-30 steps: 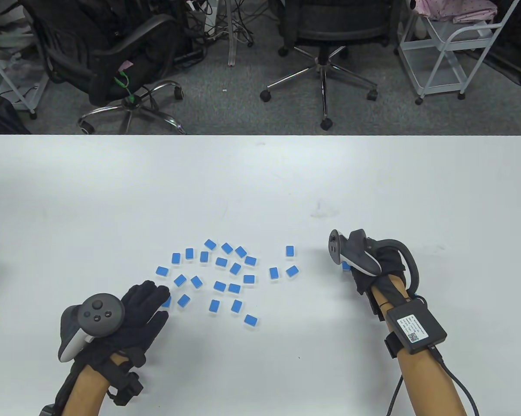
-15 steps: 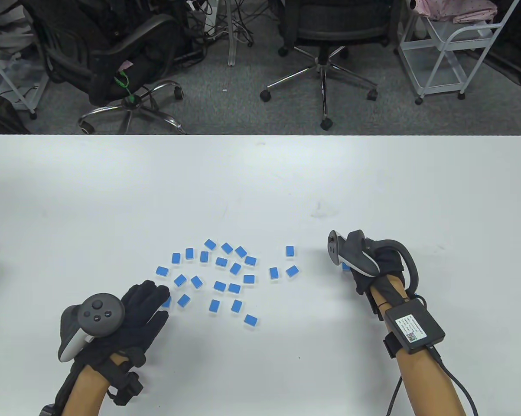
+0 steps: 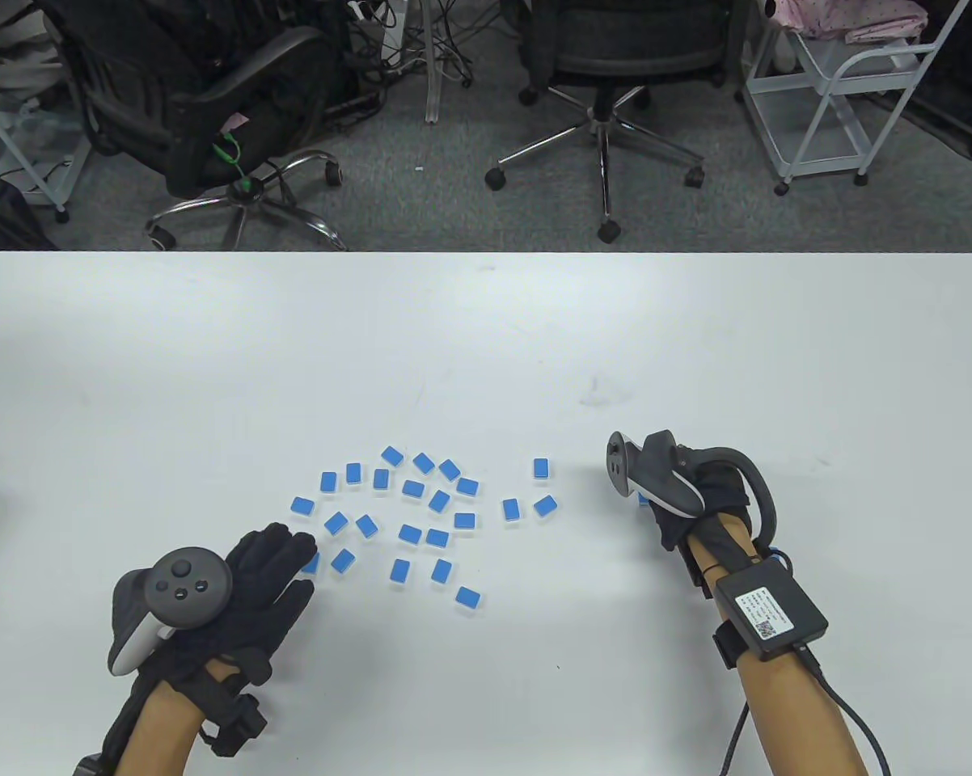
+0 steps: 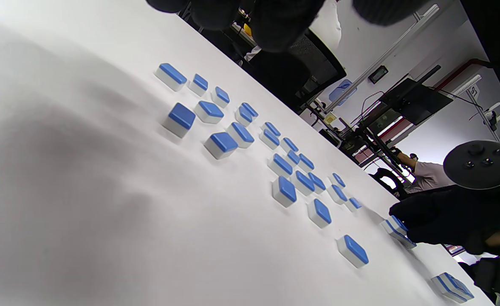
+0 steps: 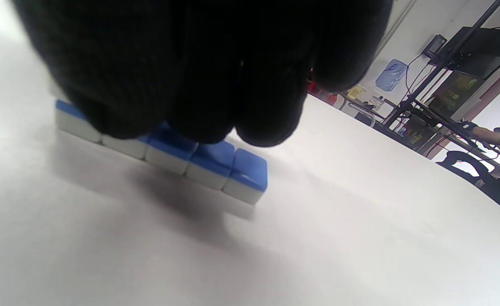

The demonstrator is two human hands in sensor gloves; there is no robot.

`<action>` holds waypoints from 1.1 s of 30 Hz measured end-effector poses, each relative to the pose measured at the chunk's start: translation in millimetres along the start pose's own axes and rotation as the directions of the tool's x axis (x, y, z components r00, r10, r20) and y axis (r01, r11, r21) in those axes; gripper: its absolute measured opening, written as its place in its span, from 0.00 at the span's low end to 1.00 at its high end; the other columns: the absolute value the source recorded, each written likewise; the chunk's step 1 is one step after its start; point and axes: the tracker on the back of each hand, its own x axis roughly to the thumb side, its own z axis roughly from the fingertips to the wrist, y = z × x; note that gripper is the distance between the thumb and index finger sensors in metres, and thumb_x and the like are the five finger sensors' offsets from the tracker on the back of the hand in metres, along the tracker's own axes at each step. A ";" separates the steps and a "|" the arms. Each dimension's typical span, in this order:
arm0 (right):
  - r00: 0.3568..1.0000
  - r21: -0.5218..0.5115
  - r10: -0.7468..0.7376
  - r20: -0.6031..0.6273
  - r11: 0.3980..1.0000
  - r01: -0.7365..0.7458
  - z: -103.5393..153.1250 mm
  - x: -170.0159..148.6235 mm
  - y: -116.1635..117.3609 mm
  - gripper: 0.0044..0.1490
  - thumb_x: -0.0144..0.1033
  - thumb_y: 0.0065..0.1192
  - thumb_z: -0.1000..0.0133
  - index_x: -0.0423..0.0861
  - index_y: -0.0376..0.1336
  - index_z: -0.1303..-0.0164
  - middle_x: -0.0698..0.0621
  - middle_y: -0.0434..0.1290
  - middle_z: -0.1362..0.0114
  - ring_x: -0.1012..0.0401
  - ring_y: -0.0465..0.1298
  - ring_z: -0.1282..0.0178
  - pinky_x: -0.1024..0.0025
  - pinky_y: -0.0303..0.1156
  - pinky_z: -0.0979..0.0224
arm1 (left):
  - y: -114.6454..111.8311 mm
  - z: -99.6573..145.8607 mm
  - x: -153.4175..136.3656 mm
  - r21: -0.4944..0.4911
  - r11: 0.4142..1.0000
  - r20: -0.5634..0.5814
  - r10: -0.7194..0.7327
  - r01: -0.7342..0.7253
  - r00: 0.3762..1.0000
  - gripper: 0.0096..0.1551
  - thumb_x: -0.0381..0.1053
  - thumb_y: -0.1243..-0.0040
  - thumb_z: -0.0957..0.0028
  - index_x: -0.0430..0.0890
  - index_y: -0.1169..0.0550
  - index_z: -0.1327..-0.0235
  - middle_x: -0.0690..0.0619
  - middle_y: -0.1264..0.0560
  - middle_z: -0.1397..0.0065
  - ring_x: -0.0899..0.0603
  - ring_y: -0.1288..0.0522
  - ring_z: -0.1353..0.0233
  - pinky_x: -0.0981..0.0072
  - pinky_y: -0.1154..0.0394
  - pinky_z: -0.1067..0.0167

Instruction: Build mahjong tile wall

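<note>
Several loose blue-backed mahjong tiles [image 3: 421, 509] lie face down in a scatter on the white table [image 3: 486, 339]. My left hand [image 3: 296, 562] lies flat at the scatter's left edge, fingers straight, fingertips touching one tile [image 3: 311, 563]. My right hand [image 3: 652, 505] sits to the right of the scatter with its fingers curled down. In the right wrist view its fingers [image 5: 207, 85] close over a short row of tiles [image 5: 209, 163] set side by side. The tracker hides that row in the table view, except for a blue sliver [image 3: 642, 501].
Another small group of tiles [image 4: 451, 288] lies beyond my right hand in the left wrist view. A black box with a cable [image 3: 769, 610] rides on my right forearm. Office chairs [image 3: 607, 81] and a white cart [image 3: 842, 97] stand past the table's far edge.
My right hand has slid slightly to the left with the row under its fingers. My left hand and the loose tiles have not moved.
</note>
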 end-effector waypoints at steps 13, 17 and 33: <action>0.994 -0.138 -0.024 0.107 0.990 0.039 22.8 25.3 -35.2 0.35 0.52 0.69 0.59 0.54 0.68 0.41 0.56 0.83 0.47 0.55 0.83 0.46 0.48 0.71 0.28 | -0.4 -0.6 0.0 -0.002 1.000 0.001 -0.002 0.002 1.000 0.41 0.70 0.59 0.46 0.58 0.41 0.18 0.50 0.53 0.12 0.36 0.57 0.14 0.30 0.58 0.24; 0.974 -0.201 -0.013 0.225 0.978 0.059 40.7 68.2 -46.4 0.33 0.54 0.66 0.60 0.53 0.71 0.45 0.55 0.85 0.51 0.54 0.84 0.50 0.48 0.74 0.33 | -0.4 -0.3 0.1 -0.001 1.000 0.003 -0.004 0.004 1.000 0.41 0.70 0.59 0.46 0.57 0.41 0.18 0.50 0.53 0.12 0.36 0.57 0.14 0.30 0.58 0.24; 0.988 -0.056 0.046 0.150 0.998 -0.038 29.8 131.5 -28.9 0.35 0.52 0.72 0.60 0.48 0.71 0.44 0.53 0.85 0.49 0.54 0.85 0.50 0.48 0.76 0.36 | 1.4 1.3 -1.2 0.009 1.000 0.006 0.002 -0.002 1.000 0.41 0.70 0.59 0.46 0.58 0.41 0.18 0.50 0.53 0.12 0.36 0.57 0.14 0.30 0.58 0.24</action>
